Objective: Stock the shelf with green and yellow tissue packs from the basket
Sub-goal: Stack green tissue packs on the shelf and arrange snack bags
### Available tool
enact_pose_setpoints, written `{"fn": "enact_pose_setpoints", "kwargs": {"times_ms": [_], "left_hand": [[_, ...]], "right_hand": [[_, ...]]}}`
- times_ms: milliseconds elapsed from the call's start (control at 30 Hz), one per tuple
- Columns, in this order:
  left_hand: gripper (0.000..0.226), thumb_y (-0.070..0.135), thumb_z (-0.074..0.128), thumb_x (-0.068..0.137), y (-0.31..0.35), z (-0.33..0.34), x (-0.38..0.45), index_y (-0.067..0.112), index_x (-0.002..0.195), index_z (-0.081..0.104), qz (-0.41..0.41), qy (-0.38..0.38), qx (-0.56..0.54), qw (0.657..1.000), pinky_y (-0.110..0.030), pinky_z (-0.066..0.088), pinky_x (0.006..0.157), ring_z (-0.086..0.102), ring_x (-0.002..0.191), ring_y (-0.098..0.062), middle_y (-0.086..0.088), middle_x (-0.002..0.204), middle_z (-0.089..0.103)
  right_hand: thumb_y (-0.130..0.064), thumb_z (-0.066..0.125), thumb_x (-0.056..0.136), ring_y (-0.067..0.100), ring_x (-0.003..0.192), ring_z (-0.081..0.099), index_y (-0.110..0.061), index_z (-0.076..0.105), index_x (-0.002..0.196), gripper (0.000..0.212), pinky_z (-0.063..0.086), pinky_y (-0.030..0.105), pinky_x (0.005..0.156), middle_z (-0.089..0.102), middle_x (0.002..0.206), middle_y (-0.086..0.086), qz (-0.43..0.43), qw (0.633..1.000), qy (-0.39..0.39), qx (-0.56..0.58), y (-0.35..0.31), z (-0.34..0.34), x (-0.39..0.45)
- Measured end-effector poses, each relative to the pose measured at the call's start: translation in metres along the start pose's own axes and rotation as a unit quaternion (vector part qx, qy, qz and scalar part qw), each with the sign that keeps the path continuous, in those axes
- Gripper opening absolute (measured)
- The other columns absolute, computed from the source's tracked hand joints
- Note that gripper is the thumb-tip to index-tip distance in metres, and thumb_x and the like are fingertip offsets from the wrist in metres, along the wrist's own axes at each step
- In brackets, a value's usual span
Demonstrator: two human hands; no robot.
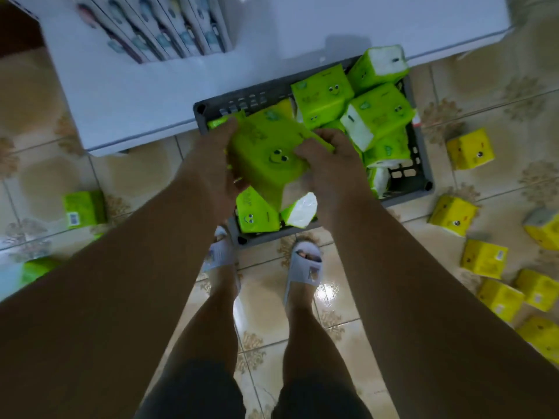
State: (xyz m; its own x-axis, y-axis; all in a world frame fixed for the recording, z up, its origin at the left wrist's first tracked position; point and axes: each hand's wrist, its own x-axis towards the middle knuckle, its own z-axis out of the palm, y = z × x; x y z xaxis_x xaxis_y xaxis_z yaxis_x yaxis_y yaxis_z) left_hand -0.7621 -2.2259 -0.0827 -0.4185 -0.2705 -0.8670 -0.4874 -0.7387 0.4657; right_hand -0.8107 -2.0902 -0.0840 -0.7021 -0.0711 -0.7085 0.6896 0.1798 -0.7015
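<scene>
A grey plastic basket (422,164) on the tiled floor holds several green tissue packs (378,113) with smiley faces. Both hands hold one green tissue pack (266,152) above the basket. My left hand (216,158) grips its left side and my right hand (329,164) grips its right side, fingers curled over the top edge. Several yellow tissue packs (470,149) lie on the floor to the right of the basket. The white shelf (145,95) runs along the top, just behind the basket.
Boxed toothbrushes (157,28) stand on the shelf at the upper left. Two green packs (84,208) lie on the floor at the left. My feet in grey slippers (304,264) stand just in front of the basket.
</scene>
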Motion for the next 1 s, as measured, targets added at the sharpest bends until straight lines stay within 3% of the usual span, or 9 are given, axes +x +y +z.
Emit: {"fn": "enact_pose_setpoints", "kwargs": {"times_ms": [67, 167, 267, 400, 500, 567, 700, 833, 1000], "left_hand": [[0.038, 0.036, 0.057, 0.096, 0.027, 0.013, -0.043, 0.014, 0.127, 0.063, 0.036, -0.029, -0.031, 0.998, -0.050, 0.054, 0.092, 0.067, 0.109, -0.031, -0.014, 0.120, 0.069], [0.016, 0.026, 0.064, 0.094, 0.066, 0.042, -0.123, 0.019, 0.094, 0.078, 0.119, 0.019, -0.017, 0.993, -0.043, 0.057, 0.086, 0.072, 0.095, -0.025, -0.006, 0.102, 0.076], [0.014, 0.024, 0.060, 0.095, 0.105, 0.068, -0.207, 0.021, 0.090, 0.073, 0.227, 0.079, 0.022, 0.970, -0.037, 0.059, 0.084, 0.072, 0.088, -0.016, 0.001, 0.092, 0.074], [0.020, 0.021, 0.052, 0.095, 0.155, 0.092, -0.305, 0.018, 0.092, 0.073, 0.342, 0.133, 0.044, 0.929, -0.030, 0.053, 0.064, 0.063, 0.067, -0.010, 0.004, 0.077, 0.064], [0.025, 0.027, 0.051, 0.092, 0.176, 0.106, -0.361, 0.016, 0.077, 0.069, 0.391, 0.155, 0.005, 0.907, -0.035, 0.051, 0.075, 0.064, 0.080, -0.019, -0.004, 0.081, 0.065], [0.029, 0.025, 0.045, 0.098, 0.182, 0.113, -0.389, 0.009, 0.090, 0.068, 0.443, 0.138, 0.012, 0.886, -0.019, 0.046, 0.067, 0.057, 0.064, 0.003, 0.003, 0.079, 0.062], [0.036, 0.034, 0.042, 0.103, 0.188, 0.114, -0.439, 0.024, 0.070, 0.053, 0.560, 0.136, 0.030, 0.817, -0.008, 0.037, 0.058, 0.049, 0.058, 0.015, 0.029, 0.060, 0.055], [0.024, 0.039, 0.040, 0.099, 0.214, 0.107, -0.490, 0.031, 0.081, 0.053, 0.669, 0.143, 0.111, 0.721, -0.010, 0.035, 0.055, 0.052, 0.066, 0.005, 0.022, 0.070, 0.057], [0.018, 0.038, 0.048, 0.098, 0.256, 0.090, -0.533, 0.032, 0.112, 0.057, 0.717, 0.156, 0.056, 0.677, -0.004, 0.040, 0.060, 0.059, 0.081, 0.013, 0.023, 0.090, 0.064]], "right_hand": [[-0.023, 0.065, 0.063, 0.023, 0.067, 0.061, -0.022, 0.061, 0.080, 0.018, 0.046, 0.035, 0.060, 0.065, 0.075, 0.003, -0.005, 0.998, -0.039, 0.049, -0.035, -0.012, -0.032], [-0.026, 0.063, 0.065, 0.020, 0.063, 0.062, -0.023, 0.061, 0.084, 0.019, 0.048, 0.034, 0.051, 0.065, 0.078, 0.003, -0.046, 0.995, -0.006, 0.086, -0.101, -0.020, -0.093], [-0.036, 0.066, 0.068, 0.026, 0.080, 0.062, -0.026, 0.054, 0.093, 0.029, 0.054, 0.047, 0.069, 0.060, 0.100, 0.011, -0.126, 0.982, 0.071, 0.118, -0.168, -0.018, -0.165], [-0.031, 0.063, 0.086, 0.018, 0.084, 0.059, -0.021, 0.056, 0.102, 0.021, 0.048, 0.036, 0.074, 0.060, 0.103, 0.006, -0.221, 0.960, 0.126, 0.120, -0.238, -0.014, -0.254], [-0.031, 0.058, 0.092, 0.027, 0.111, 0.059, -0.019, 0.054, 0.130, 0.041, 0.049, 0.044, 0.093, 0.059, 0.123, 0.008, -0.254, 0.957, 0.118, 0.073, -0.279, -0.014, -0.300], [-0.031, 0.054, 0.095, 0.027, 0.123, 0.054, -0.021, 0.044, 0.144, 0.051, 0.045, 0.046, 0.102, 0.055, 0.136, 0.006, -0.268, 0.956, 0.105, 0.062, -0.301, -0.018, -0.322], [-0.034, 0.056, 0.096, 0.013, 0.088, 0.063, -0.025, 0.049, 0.131, 0.037, 0.051, 0.037, 0.080, 0.062, 0.100, -0.010, -0.312, 0.943, 0.086, 0.074, -0.329, -0.025, -0.357], [-0.031, 0.055, 0.094, -0.001, 0.075, 0.062, -0.024, 0.056, 0.119, 0.026, 0.049, 0.028, 0.070, 0.064, 0.090, -0.013, -0.391, 0.913, 0.061, 0.098, -0.372, -0.019, -0.397], [-0.027, 0.050, 0.089, 0.013, 0.097, 0.064, -0.027, 0.060, 0.115, 0.028, 0.055, 0.042, 0.086, 0.065, 0.108, -0.004, -0.490, 0.868, -0.001, 0.084, -0.429, 0.014, -0.449]]}}
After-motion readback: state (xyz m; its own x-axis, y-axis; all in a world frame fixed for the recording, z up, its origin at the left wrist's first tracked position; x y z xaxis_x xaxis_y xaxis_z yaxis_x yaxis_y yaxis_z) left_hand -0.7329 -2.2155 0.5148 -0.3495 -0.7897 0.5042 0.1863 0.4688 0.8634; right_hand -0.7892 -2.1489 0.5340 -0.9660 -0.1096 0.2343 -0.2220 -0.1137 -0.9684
